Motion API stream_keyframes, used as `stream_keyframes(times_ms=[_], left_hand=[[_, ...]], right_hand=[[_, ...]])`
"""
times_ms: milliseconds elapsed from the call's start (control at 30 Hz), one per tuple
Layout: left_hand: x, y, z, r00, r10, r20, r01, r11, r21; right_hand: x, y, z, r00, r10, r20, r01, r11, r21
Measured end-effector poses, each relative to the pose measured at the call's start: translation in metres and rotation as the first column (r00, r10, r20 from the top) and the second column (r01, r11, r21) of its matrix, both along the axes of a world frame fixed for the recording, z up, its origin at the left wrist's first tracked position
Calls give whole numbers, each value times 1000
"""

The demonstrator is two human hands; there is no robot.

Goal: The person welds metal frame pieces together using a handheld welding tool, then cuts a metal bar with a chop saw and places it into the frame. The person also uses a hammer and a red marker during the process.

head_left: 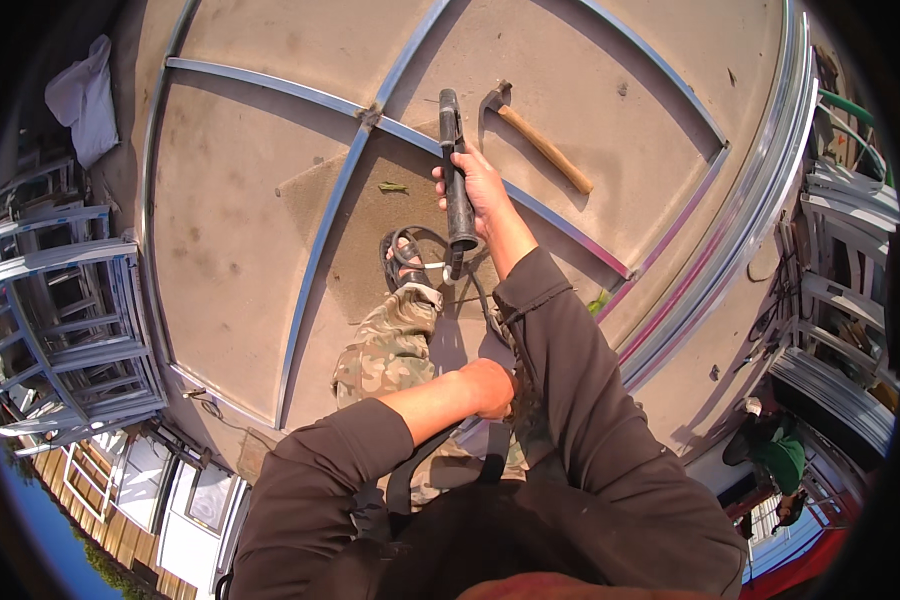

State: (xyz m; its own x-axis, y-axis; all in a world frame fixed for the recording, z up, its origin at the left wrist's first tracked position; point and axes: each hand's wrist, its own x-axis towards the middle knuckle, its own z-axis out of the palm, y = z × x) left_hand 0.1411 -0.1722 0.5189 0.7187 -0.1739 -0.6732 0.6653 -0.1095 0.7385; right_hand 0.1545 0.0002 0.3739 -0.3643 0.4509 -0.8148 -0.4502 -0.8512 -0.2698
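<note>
My right hand (482,190) is stretched forward, its fingers wrapped round a black welding electrode holder (456,212). The holder's jaw end points away from me, above a steel tube frame (335,205). A dark cable (490,310) trails from near its lower end, past my sandalled foot (407,258). Close to my waist, my left hand (488,387) is curled into a fist beside my right sleeve; what is in it, if anything, is hidden. Just right of the holder, a claw hammer (545,148) with a wooden handle lies on the ground.
Long metal tubes (770,190) lie along the right. Stacked metal frames (70,320) stand at the left, with a white cloth (85,100) beyond them. A person in a green top (780,460) is at the lower right. Tubes of the frame cross the concrete floor (235,200).
</note>
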Motion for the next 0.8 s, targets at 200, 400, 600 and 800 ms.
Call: stream_keyframes(times_ms=[200, 400, 600, 800], left_hand=[[74, 18, 18, 931, -289, 222, 315, 945, -88], [69, 29, 3, 809, -467, 358, 537, 834, -125], [44, 32, -12, 761, -497, 418, 603, 780, -170], [30, 36, -13, 734, -504, 455, 633, 751, -188]], right_hand=[[-22, 14, -18, 999, -2, 49, 7, 995, -98], [-45, 19, -62, 984, 136, 113, -133, 991, -35], [-82, 6, -99, 962, 154, 225, -144, 988, -60], [-99, 0, -111, 964, 137, 227, -122, 989, -78]])
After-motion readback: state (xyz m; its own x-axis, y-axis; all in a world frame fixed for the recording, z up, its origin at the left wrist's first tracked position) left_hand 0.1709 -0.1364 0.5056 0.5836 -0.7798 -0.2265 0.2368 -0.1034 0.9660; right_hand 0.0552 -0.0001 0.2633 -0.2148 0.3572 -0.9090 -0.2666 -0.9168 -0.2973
